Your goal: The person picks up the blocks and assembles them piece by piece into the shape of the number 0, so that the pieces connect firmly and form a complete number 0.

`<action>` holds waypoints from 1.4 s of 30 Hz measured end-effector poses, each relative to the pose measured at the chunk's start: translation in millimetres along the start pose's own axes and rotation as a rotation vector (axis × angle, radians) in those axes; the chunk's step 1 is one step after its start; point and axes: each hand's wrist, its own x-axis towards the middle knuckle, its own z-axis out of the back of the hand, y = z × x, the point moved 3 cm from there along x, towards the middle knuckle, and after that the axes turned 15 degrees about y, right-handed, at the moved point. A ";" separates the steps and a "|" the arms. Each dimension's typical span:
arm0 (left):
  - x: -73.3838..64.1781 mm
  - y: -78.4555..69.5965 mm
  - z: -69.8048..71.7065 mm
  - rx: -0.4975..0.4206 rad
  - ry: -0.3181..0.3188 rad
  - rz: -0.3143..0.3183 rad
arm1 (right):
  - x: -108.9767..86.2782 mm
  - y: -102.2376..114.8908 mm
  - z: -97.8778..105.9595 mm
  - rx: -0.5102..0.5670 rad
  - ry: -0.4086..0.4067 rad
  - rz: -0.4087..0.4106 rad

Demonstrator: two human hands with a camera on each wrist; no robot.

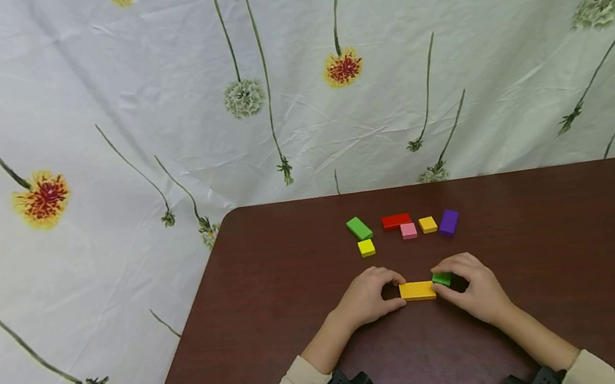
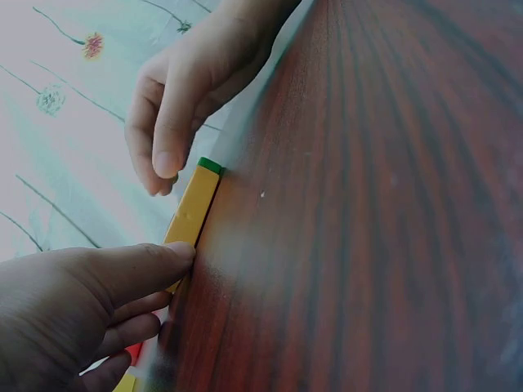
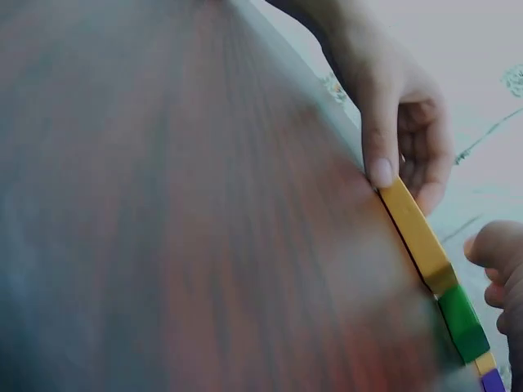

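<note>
My left hand (image 1: 368, 296) pinches the left end of a yellow-orange rectangular block (image 1: 417, 291) lying on the table, its thumb on the near side in the left wrist view. A small green block (image 1: 442, 279) sits at the right end of that block; the two look lined up in the right wrist view. My right hand (image 1: 476, 289) hovers around the green block with thumb and fingers apart. In the left wrist view the right fingertips (image 2: 166, 163) stand off from both blocks, holding nothing visible.
Farther back on the brown table (image 1: 273, 278) lie a green block (image 1: 359, 229), a yellow block (image 1: 367, 248), a red block (image 1: 396, 221), a pink block (image 1: 408, 231), another small yellow block (image 1: 428, 224) and a purple block (image 1: 448, 222). A flowered cloth (image 1: 296, 120) hangs behind.
</note>
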 end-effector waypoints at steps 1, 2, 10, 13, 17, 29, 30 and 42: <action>0.2 0.1 -0.2 0.001 0.001 0.002 | 0.7 1.2 -1.3 -0.014 -0.004 0.000; 0.4 0.4 -0.3 0.001 0.002 0.004 | 1.5 2.2 -2.5 -0.029 -0.005 -0.003; 0.1 0.9 -0.3 0.011 0.003 0.006 | 2.8 3.7 -7.5 -0.074 -0.007 -0.019; 0.2 1.4 -0.8 0.013 0.007 0.005 | 2.5 4.4 -8.1 -0.072 -0.010 -0.015; 0.7 3.7 -1.0 -0.007 0.027 -0.001 | 2.5 4.7 -9.0 -0.072 -0.015 -0.018; 6.2 42.0 22.3 -0.170 -0.076 0.125 | 2.2 2.7 -11.0 -0.056 -0.026 -0.036; 7.8 46.6 24.3 -0.168 -0.103 0.147 | 2.1 2.3 -11.0 -0.056 -0.026 -0.038; 23.6 76.6 28.5 -0.205 -0.213 0.234 | 1.8 2.0 -12.9 -0.046 -0.009 -0.049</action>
